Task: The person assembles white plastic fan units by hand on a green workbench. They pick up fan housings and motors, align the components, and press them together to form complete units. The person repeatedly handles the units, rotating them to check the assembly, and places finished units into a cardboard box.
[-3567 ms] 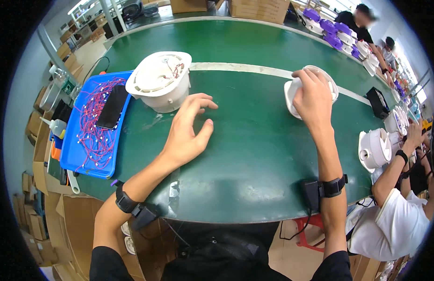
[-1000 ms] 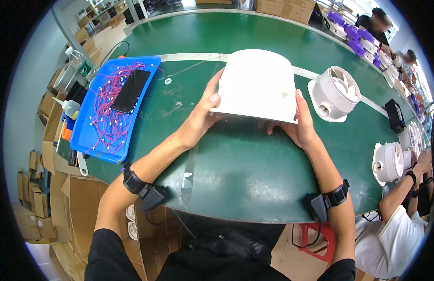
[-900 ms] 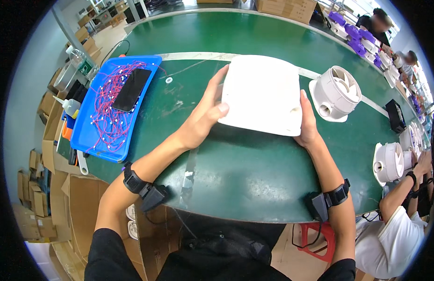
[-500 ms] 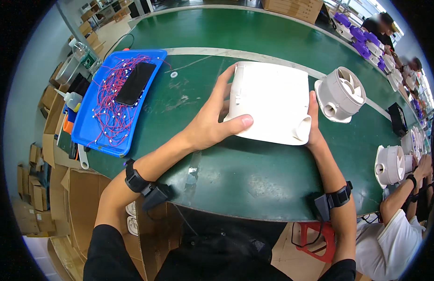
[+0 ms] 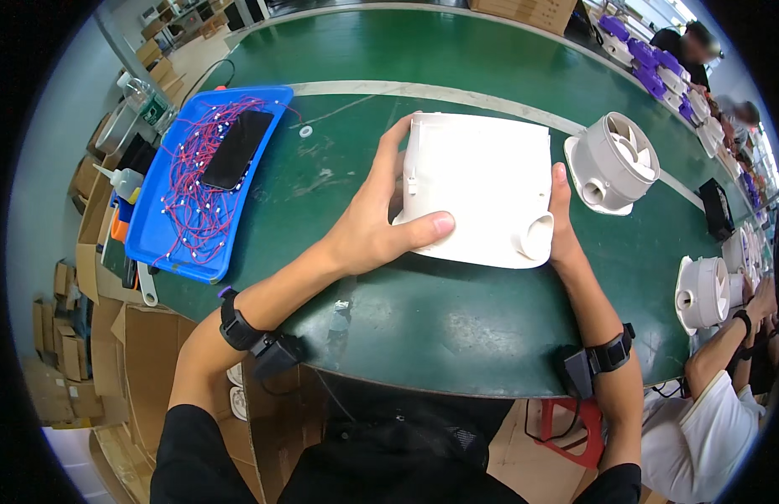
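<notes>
A white plastic housing (image 5: pixel 482 185), with a broad smooth side up and a round port at its lower right corner, is held between my two hands over the green table. My left hand (image 5: pixel 381 214) grips its left side, thumb on the near part of the surface and fingers behind it. On the right side my right hand (image 5: pixel 561 218) presses against the housing, its other fingers mostly hidden. A white round fan unit (image 5: pixel 612 164), with blades showing inside its ring, stands on the table just right of my right hand.
At the left lies a blue tray (image 5: pixel 213 273) holding red wires with white connectors and a black phone (image 5: pixel 236 151). A small white ring (image 5: pixel 305 132) is beside it. Another fan unit (image 5: pixel 702 292) and a co-worker's arm (image 5: pixel 721 340) are at the right. Cardboard boxes (image 5: pixel 154 361) stand below left.
The housing and my hands have shifted slightly left and toward me, with the housing a little more level. My grip stays the same. The whole view has also shifted slightly.
</notes>
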A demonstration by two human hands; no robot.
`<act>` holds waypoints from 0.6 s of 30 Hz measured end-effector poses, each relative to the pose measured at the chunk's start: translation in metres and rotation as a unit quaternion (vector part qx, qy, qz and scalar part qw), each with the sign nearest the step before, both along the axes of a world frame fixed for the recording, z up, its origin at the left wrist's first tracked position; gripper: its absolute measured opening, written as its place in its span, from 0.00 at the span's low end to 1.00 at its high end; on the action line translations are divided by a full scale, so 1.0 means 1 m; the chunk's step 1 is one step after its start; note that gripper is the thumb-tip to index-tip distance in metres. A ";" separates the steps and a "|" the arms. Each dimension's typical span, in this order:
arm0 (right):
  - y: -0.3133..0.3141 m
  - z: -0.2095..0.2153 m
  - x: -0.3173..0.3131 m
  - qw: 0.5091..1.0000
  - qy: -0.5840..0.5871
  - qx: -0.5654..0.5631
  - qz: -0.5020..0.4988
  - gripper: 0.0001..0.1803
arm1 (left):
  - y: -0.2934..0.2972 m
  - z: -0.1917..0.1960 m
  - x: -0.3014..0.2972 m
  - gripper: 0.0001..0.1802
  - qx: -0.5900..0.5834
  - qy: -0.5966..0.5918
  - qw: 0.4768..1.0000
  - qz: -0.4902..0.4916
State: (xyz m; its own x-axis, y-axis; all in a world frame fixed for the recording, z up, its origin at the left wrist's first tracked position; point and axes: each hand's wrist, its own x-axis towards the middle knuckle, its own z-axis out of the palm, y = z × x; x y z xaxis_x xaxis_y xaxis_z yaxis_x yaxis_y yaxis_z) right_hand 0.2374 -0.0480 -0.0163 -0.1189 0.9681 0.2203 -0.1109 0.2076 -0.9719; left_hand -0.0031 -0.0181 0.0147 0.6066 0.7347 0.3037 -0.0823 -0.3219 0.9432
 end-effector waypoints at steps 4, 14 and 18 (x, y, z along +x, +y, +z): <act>0.003 0.001 0.001 0.999 -0.018 0.026 -0.002 0.38 | -0.002 0.002 0.001 0.61 -0.025 -0.002 1.000 -0.002; 0.001 0.010 -0.007 0.993 -0.077 0.077 -0.039 0.37 | 0.001 -0.004 0.002 0.53 0.008 -0.036 0.999 0.002; 0.002 0.008 -0.004 0.996 -0.055 0.057 -0.034 0.36 | 0.003 -0.006 0.002 0.46 0.007 -0.049 0.999 -0.005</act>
State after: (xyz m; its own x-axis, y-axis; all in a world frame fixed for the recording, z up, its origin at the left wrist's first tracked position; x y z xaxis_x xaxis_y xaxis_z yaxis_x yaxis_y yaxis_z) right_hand 0.2331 -0.0459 -0.0088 -0.0833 0.9444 0.3179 0.0134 0.3201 -0.9473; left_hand -0.0013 -0.0155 0.0092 0.5804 0.7241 0.3726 -0.1767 -0.3346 0.9256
